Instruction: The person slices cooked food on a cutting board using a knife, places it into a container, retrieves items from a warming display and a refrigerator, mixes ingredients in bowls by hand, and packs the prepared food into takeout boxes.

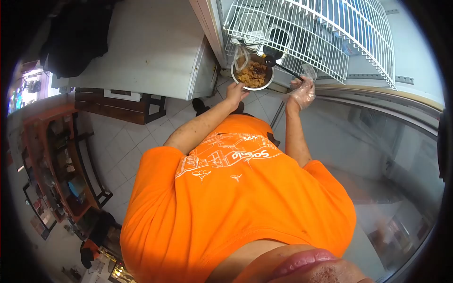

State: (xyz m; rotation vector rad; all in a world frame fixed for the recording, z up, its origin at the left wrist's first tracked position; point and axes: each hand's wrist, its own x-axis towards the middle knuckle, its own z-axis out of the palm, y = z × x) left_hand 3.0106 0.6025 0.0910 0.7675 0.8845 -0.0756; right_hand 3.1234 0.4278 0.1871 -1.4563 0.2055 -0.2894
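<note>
My left hand [236,92] grips the near rim of a round metal bowl [238,80] filled with brown chunky food [253,74]. My right hand [301,92], in a clear plastic glove, holds the handle of a black ladle [276,62]. The ladle's scoop rests over the bowl's far edge. A clear plastic bag [241,57] hangs at the bowl's left side. Both hands are raised in front of my orange shirt, just below a white wire rack [330,33].
A glass-topped chest freezer [377,141] runs along the right. A white cabinet [151,52] stands to the left, with a dark wooden bench [122,106] under it. Tiled floor [122,146] lies below. Orange shelves [56,155] with clutter fill the far left.
</note>
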